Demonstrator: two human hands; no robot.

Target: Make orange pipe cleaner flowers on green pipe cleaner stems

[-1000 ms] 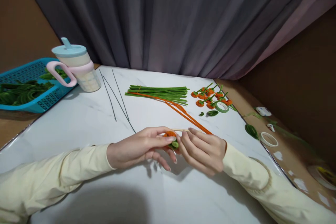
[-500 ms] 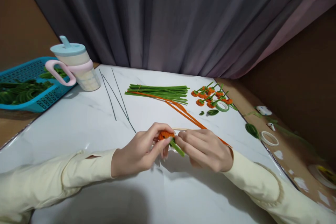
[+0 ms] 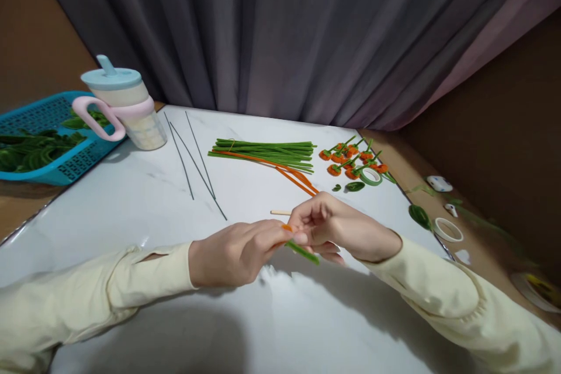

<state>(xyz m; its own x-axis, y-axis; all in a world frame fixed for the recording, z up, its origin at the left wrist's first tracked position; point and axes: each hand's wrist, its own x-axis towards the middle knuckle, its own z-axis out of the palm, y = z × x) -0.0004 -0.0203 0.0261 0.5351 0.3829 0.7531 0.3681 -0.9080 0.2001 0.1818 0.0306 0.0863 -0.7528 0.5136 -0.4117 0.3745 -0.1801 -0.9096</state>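
Note:
My left hand (image 3: 239, 251) is closed round a small orange pipe-cleaner flower (image 3: 286, 227), most of it hidden by the fingers. Its fuzzy green stem (image 3: 304, 252) sticks out toward the lower right. Thumb and fingers of my right hand (image 3: 339, 225) pinch at the same flower, meeting the left fingertips just above the white table. Exactly which part the right fingers grip is covered. Behind the right hand lie loose orange pipe cleaners (image 3: 295, 180), and a thin wooden stick (image 3: 279, 212) pokes out beside its knuckles.
A bundle of green pipe cleaners (image 3: 263, 152) lies mid-table, with finished orange flowers (image 3: 350, 155) and green tape (image 3: 370, 176) to its right. Thin dark wires (image 3: 193, 158), a lidded cup (image 3: 131, 108) and a blue basket (image 3: 65, 166) are at left. White tape (image 3: 447, 230) lies at right.
My right hand has turned over and lifted slightly, its fingers closing in on the flower. The left hand has rolled palm-down, covering most of the orange. The stick's left end now shows.

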